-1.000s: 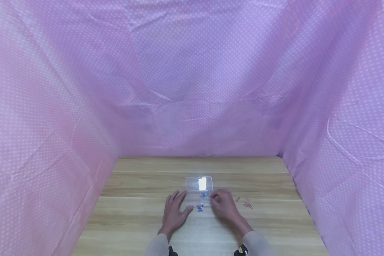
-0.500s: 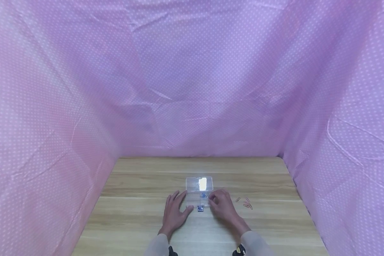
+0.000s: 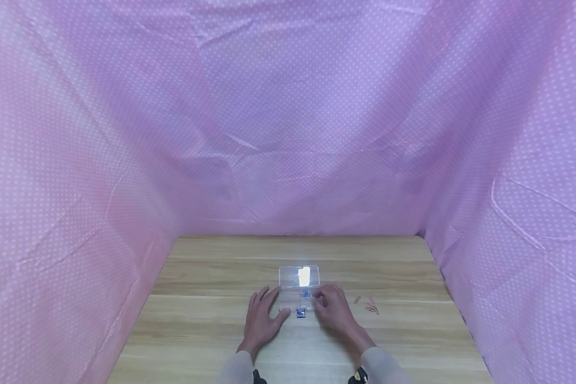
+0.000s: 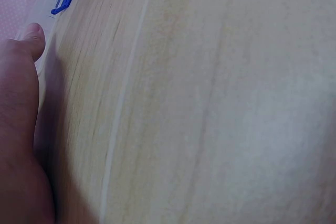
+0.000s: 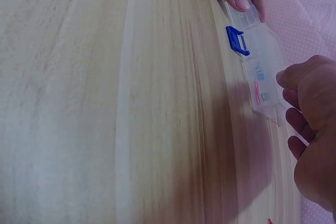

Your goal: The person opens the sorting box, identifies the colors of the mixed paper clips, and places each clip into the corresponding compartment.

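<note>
A clear plastic compartment box (image 3: pixel 290 298) lies on the table, its transparent lid (image 3: pixel 299 276) swung back away from the person. My left hand (image 3: pixel 261 322) holds the box at its left end, thumb on the front edge and index finger near the back corner. At the right end, my right hand (image 3: pixel 335 309) hovers with curled fingers, thumb and index tips close together over a compartment; whether something is between them is hidden. Small blue paper clips (image 3: pixel 305 293) lie inside. In the right wrist view a red paper clip (image 5: pixel 257 92) shows by the box's near wall. A blue latch (image 3: pixel 301 313) sticks out in front.
Several reddish paper clips (image 3: pixel 372 308) lie loose on the wooden table (image 3: pixel 211 277) to the right of the right hand. One more clip (image 3: pixel 357 300) lies slightly apart. Pink dotted cloth (image 3: pixel 293 133) surrounds the table at the back and both sides.
My right hand has shifted slightly left over the box's right compartment, then stayed nearly still. The left hand, the box and the loose clips look unchanged.
</note>
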The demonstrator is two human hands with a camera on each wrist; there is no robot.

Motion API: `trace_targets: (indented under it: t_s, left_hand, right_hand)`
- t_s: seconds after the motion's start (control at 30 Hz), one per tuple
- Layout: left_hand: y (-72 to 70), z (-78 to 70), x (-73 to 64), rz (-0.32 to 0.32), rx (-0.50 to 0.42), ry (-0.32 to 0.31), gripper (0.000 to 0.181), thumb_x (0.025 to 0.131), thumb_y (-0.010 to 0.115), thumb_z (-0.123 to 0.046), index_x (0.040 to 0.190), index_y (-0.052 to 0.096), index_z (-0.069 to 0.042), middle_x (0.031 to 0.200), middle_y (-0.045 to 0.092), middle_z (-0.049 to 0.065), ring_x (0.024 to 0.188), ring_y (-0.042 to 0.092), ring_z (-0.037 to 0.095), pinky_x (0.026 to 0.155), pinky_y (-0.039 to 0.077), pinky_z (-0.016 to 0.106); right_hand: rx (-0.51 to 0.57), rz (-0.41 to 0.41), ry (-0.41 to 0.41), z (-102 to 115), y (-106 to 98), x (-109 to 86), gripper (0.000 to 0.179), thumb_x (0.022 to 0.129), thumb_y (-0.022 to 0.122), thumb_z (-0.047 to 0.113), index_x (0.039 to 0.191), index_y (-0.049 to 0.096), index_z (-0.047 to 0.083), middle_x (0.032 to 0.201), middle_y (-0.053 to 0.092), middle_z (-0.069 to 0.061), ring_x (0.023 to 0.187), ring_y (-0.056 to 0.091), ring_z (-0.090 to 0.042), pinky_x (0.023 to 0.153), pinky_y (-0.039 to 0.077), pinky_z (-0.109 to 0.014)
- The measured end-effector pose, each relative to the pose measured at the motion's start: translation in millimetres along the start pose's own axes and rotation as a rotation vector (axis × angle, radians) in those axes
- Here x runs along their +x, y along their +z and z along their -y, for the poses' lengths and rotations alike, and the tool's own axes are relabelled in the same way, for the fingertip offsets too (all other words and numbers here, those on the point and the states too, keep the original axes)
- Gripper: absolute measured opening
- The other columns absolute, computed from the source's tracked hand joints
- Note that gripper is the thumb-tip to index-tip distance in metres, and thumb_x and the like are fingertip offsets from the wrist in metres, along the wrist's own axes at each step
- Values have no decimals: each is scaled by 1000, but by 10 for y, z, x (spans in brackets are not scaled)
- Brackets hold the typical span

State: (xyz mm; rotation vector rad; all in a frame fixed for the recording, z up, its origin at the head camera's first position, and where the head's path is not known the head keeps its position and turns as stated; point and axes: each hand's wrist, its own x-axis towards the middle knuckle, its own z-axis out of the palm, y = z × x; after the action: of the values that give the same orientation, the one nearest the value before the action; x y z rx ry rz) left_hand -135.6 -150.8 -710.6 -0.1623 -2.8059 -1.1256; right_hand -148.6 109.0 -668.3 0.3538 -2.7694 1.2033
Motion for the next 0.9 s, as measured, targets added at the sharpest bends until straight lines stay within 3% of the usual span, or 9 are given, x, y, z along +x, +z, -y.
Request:
trace_targets:
  t_s: [0.4, 0.6, 0.9]
  left_hand:
    - [10, 49, 17, 9, -3, 11, 75, 97, 84, -57, 161, 63, -25, 166, 65, 11, 164, 48, 40, 144, 21, 66]
    - [3, 42, 22, 13, -4, -1, 74, 97, 84, -56, 161, 63, -24, 166, 64, 11, 165, 47, 40, 145, 20, 66]
    - [1, 19, 29, 25, -9, -11, 75, 96, 86, -54, 161, 63, -25, 167, 64, 11, 165, 47, 41, 145, 18, 66]
  right_hand:
    - [-4, 5, -29, -23, -33, -11, 35, 94, 89, 8, 126, 78, 5, 131, 79, -14, 130, 69, -36, 123, 52, -65]
    - [-27, 23, -35, -27, -83, -53, 42, 97, 88, 18, 135, 75, 7, 141, 77, -13, 138, 67, -37, 124, 53, -64]
    - [-27, 49, -6, -32, -187, -112, 56, 100, 86, 29, 149, 68, 7, 155, 70, -16, 150, 60, -42, 133, 44, -68]
